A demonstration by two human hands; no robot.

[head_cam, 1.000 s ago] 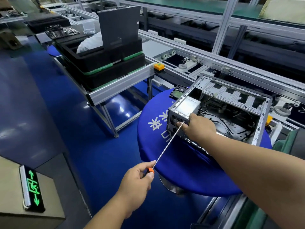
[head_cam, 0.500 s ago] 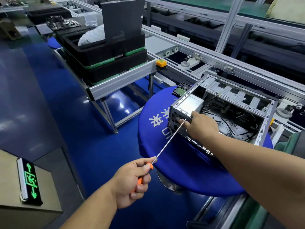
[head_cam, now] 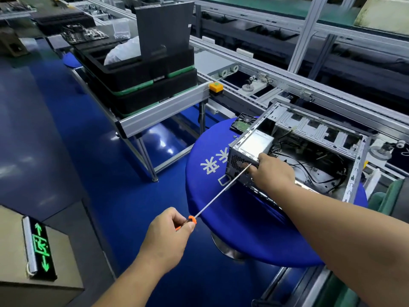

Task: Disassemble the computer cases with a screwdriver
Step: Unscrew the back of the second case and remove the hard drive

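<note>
The open computer case (head_cam: 296,156) lies on its side on the round blue surface (head_cam: 243,220), cables showing inside. The screwdriver (head_cam: 218,194) slants up from lower left, its tip at the case's vented rear panel. Left hand (head_cam: 168,235) grips the orange handle, fingers curled round it. Right hand (head_cam: 273,173) is at the case's near top edge, fingers pinching by the shaft's tip; exactly what they pinch I can't tell. A hard drive (head_cam: 242,122) lies on the surface just behind the case. Further left, stacked black trays (head_cam: 143,85) sit on a metal rack.
</note>
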